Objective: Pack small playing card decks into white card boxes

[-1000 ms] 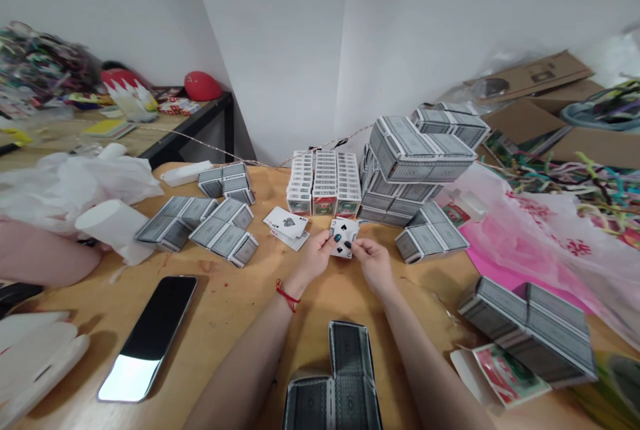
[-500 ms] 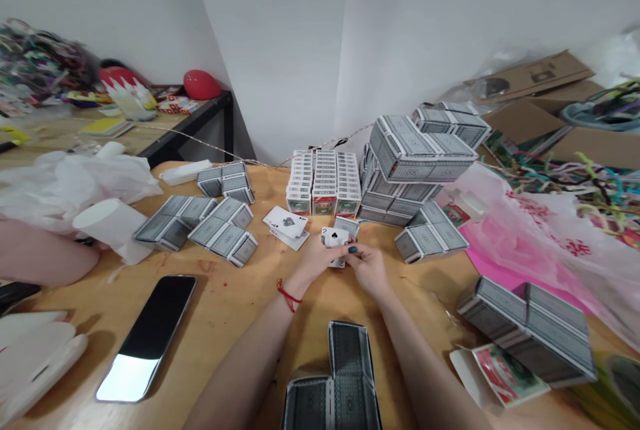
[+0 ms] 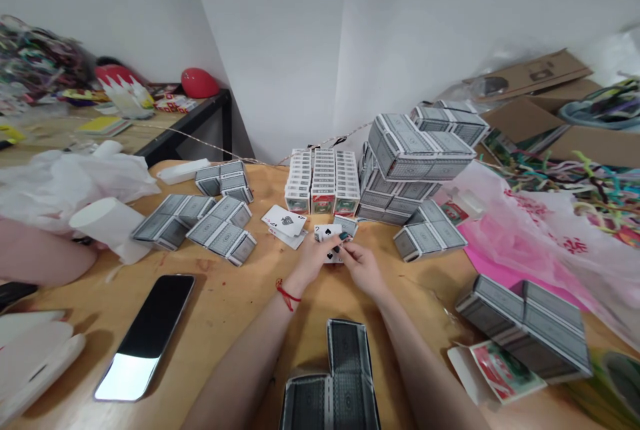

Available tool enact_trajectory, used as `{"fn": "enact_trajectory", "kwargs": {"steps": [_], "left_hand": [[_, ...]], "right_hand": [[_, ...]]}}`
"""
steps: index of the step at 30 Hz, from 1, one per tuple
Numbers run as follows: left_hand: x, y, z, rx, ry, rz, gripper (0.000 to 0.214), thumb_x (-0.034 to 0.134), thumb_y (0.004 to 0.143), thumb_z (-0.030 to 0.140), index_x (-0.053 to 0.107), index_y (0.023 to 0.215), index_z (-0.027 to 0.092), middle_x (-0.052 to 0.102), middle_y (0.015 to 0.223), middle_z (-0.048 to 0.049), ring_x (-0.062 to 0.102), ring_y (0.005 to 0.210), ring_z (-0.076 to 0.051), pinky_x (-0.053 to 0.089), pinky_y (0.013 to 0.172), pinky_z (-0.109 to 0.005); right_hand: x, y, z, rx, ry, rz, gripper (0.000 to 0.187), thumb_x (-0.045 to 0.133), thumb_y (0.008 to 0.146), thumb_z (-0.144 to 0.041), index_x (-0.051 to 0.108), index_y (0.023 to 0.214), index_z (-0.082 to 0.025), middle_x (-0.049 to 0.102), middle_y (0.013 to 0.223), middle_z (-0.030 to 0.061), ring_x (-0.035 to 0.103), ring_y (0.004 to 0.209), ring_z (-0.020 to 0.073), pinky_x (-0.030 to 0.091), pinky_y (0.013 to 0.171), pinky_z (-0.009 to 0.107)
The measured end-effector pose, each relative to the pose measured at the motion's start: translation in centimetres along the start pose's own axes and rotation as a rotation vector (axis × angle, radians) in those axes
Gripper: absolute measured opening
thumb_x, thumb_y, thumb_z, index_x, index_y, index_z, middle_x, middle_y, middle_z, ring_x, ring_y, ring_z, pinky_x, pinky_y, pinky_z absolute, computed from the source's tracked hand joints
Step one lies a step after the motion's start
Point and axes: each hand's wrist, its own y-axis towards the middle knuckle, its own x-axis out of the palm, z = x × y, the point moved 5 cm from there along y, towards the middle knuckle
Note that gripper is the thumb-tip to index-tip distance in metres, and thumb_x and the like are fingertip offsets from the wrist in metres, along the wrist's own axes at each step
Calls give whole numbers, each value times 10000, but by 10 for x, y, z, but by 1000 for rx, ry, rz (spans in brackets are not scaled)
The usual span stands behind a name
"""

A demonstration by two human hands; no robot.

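Note:
Near the middle of the table, my left hand grips a two of spades playing card, its thumb lying across the face. My right hand is closed at the card's right edge, fingertips pinched against it. Just behind the hands lies a patterned grey card piece, partly covered. To the left, a few loose playing cards rest face up, an ace of spades on top. Close to my body, between the forearms, stands a block folded from grey-backed cards.
Three rows of card boxes stand behind the hands. Stacked card blocks rise at right, with more card blocks at left. A phone, an opened card box and pink plastic lie around.
The two of spades now lies flatter, showing more of its face, and has shifted slightly left. My left thumb has slid up across it; my right fingers stay at its edge.

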Motion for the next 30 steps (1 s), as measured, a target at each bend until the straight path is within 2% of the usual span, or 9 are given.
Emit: {"fn": "enact_trajectory", "kwargs": {"steps": [5, 10, 15, 20, 24, 30], "left_hand": [[-2, 0, 8, 69, 68, 20, 234, 660, 613, 307, 608, 739, 116, 605, 688, -14, 512, 585, -96, 408, 539, -206], [-3, -1, 17, 182, 338, -2, 151, 594, 674, 270, 612, 710, 124, 593, 682, -13, 516, 640, -115, 405, 577, -217], [7, -9, 32, 449, 575, -53, 111, 543, 744, 226, 622, 785, 160, 623, 844, -42, 551, 813, -148, 435, 748, -283], [13, -20, 43, 659, 703, -58, 98, 513, 785, 205, 604, 803, 174, 589, 908, -58, 532, 908, -158, 431, 823, -323], [13, -23, 44, 724, 807, -18, 109, 492, 799, 178, 597, 827, 185, 569, 923, -54, 515, 929, -166, 423, 839, -345], [12, -22, 39, 767, 880, 35, 146, 456, 809, 135, 591, 839, 182, 548, 925, -52, 497, 924, -167, 421, 822, -343]], "right_hand": [[-4, 0, -2, -31, 23, 78, 263, 509, 760, -415, 607, 717, -175, 571, 646, 12, 483, 619, 137, 385, 582, 240], [-13, 1, -1, -19, 45, 208, 240, 522, 747, -385, 634, 750, -172, 597, 654, 22, 506, 611, 139, 409, 591, 252], [-21, -2, -1, -40, -20, 332, 221, 514, 740, -343, 648, 777, -172, 652, 735, 47, 565, 681, 166, 439, 654, 278], [-24, -8, -5, -135, -232, 408, 229, 470, 774, -313, 652, 859, -203, 679, 856, 61, 603, 771, 187, 453, 727, 305], [-22, -12, -9, -182, -395, 420, 259, 422, 802, -288, 651, 904, -220, 684, 891, 55, 612, 785, 190, 454, 730, 313], [-20, -13, -12, -197, -428, 409, 290, 381, 814, -261, 646, 930, -231, 682, 904, 38, 614, 807, 184, 454, 726, 299]]}}
